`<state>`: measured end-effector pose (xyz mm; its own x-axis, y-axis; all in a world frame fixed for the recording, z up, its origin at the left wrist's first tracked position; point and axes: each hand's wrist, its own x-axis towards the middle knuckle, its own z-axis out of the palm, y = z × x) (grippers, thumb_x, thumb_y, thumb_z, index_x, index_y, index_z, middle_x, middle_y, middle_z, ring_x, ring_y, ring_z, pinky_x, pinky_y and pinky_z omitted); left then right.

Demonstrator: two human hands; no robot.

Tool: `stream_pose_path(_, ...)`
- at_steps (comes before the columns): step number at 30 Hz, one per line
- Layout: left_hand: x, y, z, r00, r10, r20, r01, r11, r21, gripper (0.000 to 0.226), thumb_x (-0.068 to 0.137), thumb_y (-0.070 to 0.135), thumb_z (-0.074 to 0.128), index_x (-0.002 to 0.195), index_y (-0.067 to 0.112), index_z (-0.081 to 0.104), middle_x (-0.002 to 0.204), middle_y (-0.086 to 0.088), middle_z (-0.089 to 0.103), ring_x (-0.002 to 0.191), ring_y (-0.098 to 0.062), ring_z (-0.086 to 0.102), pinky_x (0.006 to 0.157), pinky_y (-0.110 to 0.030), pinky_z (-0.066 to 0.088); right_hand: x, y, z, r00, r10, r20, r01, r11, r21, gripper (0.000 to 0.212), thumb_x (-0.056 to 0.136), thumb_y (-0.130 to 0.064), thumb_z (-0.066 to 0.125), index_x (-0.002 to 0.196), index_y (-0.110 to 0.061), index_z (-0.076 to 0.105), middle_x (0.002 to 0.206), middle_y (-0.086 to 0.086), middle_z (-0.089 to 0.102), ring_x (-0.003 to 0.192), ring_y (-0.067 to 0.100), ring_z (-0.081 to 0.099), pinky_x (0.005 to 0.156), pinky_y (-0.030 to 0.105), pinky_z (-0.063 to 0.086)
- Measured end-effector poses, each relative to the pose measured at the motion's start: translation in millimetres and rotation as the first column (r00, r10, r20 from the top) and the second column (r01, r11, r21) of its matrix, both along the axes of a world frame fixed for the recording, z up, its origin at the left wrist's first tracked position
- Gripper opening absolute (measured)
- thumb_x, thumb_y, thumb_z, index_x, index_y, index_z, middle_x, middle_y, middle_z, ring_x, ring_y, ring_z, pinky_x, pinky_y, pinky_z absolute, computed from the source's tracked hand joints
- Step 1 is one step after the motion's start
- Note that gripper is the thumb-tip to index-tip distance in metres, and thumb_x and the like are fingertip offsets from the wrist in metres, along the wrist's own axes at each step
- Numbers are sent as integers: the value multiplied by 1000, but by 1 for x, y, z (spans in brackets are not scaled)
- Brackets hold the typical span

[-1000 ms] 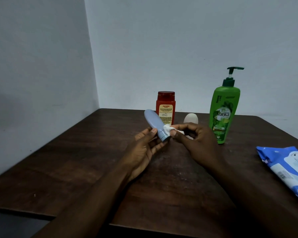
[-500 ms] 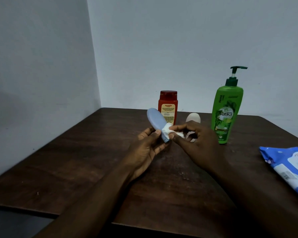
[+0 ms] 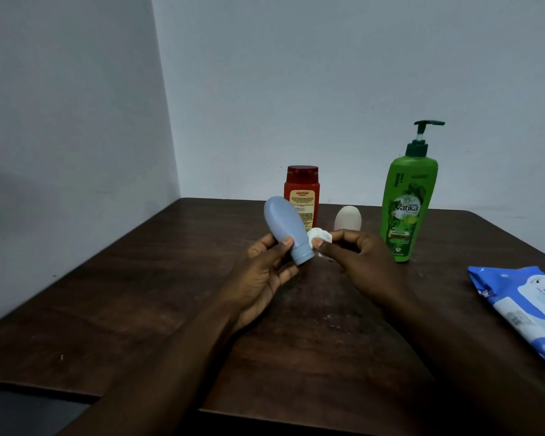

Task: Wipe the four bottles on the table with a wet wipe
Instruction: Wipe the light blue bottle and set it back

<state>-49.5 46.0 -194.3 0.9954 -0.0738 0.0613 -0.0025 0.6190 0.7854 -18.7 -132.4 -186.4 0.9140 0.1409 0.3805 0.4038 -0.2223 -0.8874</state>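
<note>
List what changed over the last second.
The right hand rubbed the wet wipe up the neck of the blue bottle and back to its right side. The left hand still grips the bottle, cap down. The red bottle, white bottle, green pump bottle and wipes pack stayed put.

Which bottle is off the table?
The blue bottle, gripped by the left hand; the red bottle, white bottle and green pump bottle stand on the table.
</note>
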Motion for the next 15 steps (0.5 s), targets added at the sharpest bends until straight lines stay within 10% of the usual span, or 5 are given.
stream_pose_path(8,-2,1,3,1000,15,6,-14,998,-56,31,96,4,56,127,3,58,118,-15,72,108,-25,71,83,-37,62,-8,4,3,986,44,164,-30,996,-84,18,87,-38,74,101,-28,78,89,-9,75,85,14,69,78,35,54)
stream_pose_path(15,-6,-1,6,999,-35,41,38,996,-76,30,94,4,54,124,4,58,114,-15,74,104,-24,73,84,-38,62,-2,5,1,983,114,-147,-94,986,136,15,89,-30,73,100,-20,78,79,-3,76,67,8,64,65,27,50)
